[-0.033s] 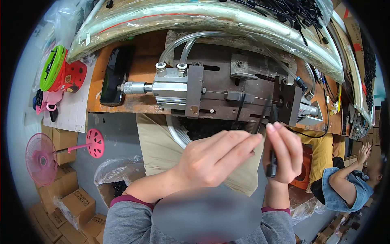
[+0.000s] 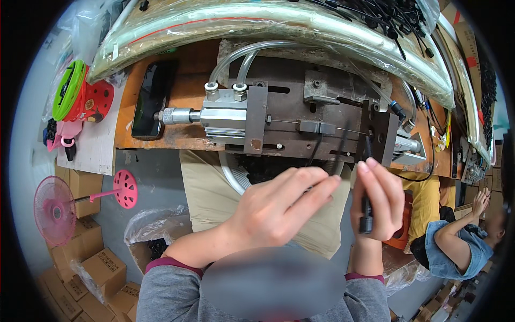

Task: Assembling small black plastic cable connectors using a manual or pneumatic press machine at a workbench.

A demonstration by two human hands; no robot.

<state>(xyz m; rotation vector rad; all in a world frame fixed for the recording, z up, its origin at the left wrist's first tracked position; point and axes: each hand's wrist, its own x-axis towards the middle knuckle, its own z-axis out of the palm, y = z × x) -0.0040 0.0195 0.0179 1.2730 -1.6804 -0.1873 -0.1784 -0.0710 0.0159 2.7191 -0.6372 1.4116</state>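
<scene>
My left hand (image 2: 284, 201) is closed, its fingers pressed together below a metal fixture (image 2: 289, 140). From its fingers a thin black strip (image 2: 315, 150) rises toward the small grey block (image 2: 316, 127) at the fixture's middle. A second dark strip, smeared by motion, stands above the fingertips. To the right, my right hand (image 2: 378, 201) is closed around a slim black rod-like part (image 2: 366, 217). Its thicker end shows below the fingers, and its narrow tip points up toward the fixture's right-hand plate (image 2: 380, 134). The two hands are apart.
A silver air cylinder (image 2: 225, 121) with clear hoses (image 2: 249, 47) sits at the fixture's left, beside a black phone (image 2: 155, 99). Plastic-wrapped material (image 2: 279, 24) and black parts (image 2: 386, 21) lie behind. A pink fan (image 2: 56, 210) and cartons (image 2: 104, 271) stand left. Another person (image 2: 456, 241) sits right.
My right hand has moved slightly right with the black part, widening the gap between the hands. My left hand has shifted a little to the left.
</scene>
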